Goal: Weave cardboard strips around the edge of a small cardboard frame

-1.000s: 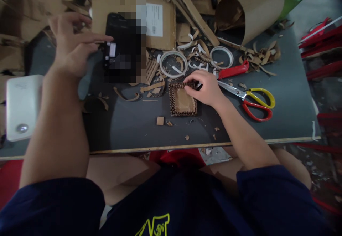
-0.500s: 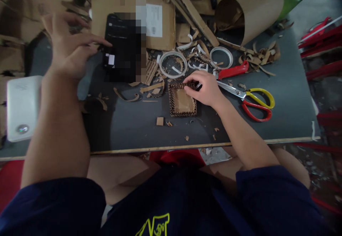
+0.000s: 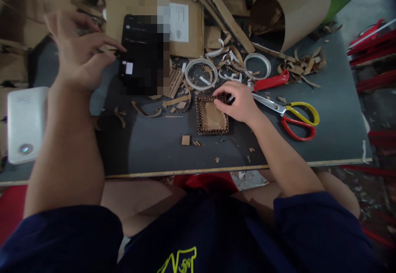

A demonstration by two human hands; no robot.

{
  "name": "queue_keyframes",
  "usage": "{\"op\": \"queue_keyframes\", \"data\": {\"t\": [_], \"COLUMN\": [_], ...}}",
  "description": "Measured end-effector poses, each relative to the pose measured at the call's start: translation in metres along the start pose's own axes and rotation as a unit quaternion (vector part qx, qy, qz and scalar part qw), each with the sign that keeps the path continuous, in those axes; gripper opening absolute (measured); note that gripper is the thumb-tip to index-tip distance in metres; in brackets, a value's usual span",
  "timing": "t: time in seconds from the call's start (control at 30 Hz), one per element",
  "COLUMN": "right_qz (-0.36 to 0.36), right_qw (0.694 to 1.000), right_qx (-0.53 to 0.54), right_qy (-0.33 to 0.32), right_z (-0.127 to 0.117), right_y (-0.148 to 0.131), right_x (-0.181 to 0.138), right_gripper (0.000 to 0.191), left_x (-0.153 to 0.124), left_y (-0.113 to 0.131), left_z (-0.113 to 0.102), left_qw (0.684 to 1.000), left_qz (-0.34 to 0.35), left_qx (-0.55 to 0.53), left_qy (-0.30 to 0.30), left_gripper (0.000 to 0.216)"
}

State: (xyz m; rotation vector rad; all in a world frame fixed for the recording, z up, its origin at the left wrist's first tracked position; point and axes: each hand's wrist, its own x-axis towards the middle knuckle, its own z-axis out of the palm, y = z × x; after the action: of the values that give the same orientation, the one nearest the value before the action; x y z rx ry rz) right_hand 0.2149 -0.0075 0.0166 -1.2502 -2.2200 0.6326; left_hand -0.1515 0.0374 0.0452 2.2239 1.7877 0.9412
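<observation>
My left hand (image 3: 82, 56) is raised at the left, with thumb and index finger pinched at the left edge of a dark phone (image 3: 139, 58). Its other fingers are curled loosely apart. Part of the phone is covered by blurred blocks. My right hand (image 3: 239, 104) grips the upper right corner of a small cardboard box (image 3: 213, 132), thumb inside the rim. This open box has walls of corrugated strips and lies flat on the dark table. Just right of that hand lie scissors (image 3: 280, 109) with one yellow and one red handle, their blade tips hidden behind it.
Two tape rolls (image 3: 201, 74) and a red-handled tool (image 3: 271, 81) lie behind the box among cardboard scraps (image 3: 303, 64). A cardboard tube (image 3: 305, 11) stands at back right. Cardboard sheets (image 3: 185, 50) and strips fill the back. A white power bank (image 3: 27, 120) sits at left.
My left hand has shifted slightly left, its index fingertip drawn back toward the phone's edge. My right hand keeps its grip on the cardboard box.
</observation>
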Motion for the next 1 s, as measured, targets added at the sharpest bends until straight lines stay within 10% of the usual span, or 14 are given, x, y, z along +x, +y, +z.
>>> {"op": "queue_keyframes", "data": {"t": [0.27, 0.63, 1.0], "right_qz": [-0.008, -0.008, -0.009], "right_qw": [1.000, 1.000, 1.000], "right_qx": [-0.007, 0.001, -0.007], "right_qy": [0.005, 0.004, 0.006], "right_z": [0.001, 0.001, 0.001], "right_y": [0.000, 0.001, 0.001], "right_x": [0.000, 0.000, 0.000], "right_gripper": [0.012, 0.014, 0.014], "left_x": [0.007, -0.007, -0.006], "left_y": [0.029, 0.042, 0.033], "left_z": [0.019, 0.006, 0.004], "left_qw": [0.970, 0.991, 0.997], "left_qz": [-0.225, -0.118, -0.059], "left_qx": [0.056, -0.027, 0.041], "left_qy": [-0.071, -0.056, -0.041], "left_gripper": [0.123, 0.055, 0.063]}}
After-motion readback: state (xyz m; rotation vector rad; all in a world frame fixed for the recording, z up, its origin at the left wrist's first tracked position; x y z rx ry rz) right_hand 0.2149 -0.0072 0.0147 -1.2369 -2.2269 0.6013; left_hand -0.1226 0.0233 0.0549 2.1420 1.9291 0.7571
